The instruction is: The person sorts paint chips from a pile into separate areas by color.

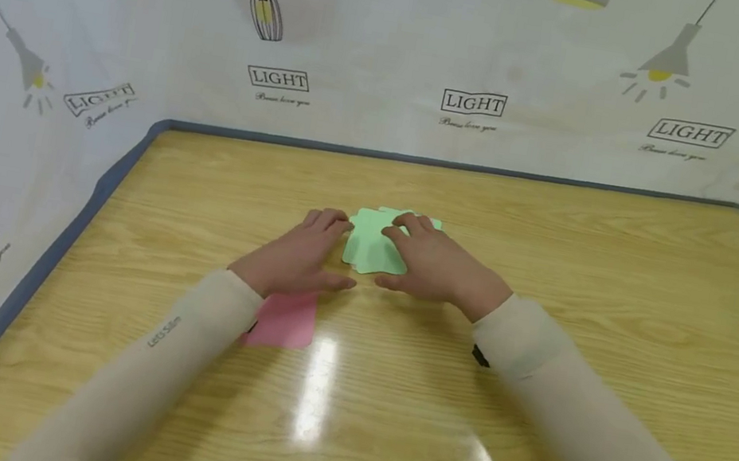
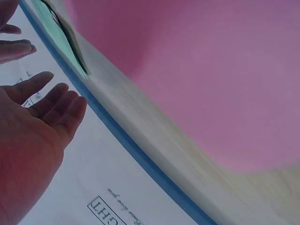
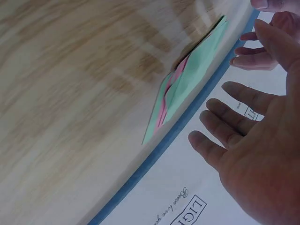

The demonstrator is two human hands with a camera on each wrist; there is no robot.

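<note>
A loose stack of green square paper sheets [image 1: 370,248] lies at the middle of the table, its sheets slightly fanned. The right wrist view shows pink layers [image 3: 163,104] between the green ones. My left hand [image 1: 302,254] is at the stack's left side, fingers spread and gently bent, fingertips right by the edge. Over the stack's right part is my right hand [image 1: 440,264], thumb apart from the fingers. Neither hand grips anything. A separate pink sheet [image 1: 289,323] lies below my left wrist, partly hidden by the sleeve; it looms large in the left wrist view.
The wooden table [image 1: 623,279] has a blue-grey edging [image 1: 495,171] along the back and sides. White cloth [image 1: 386,32] printed with lamps and lettering hangs behind it and at the sides. A small black object [image 1: 481,356] shows under my right cuff.
</note>
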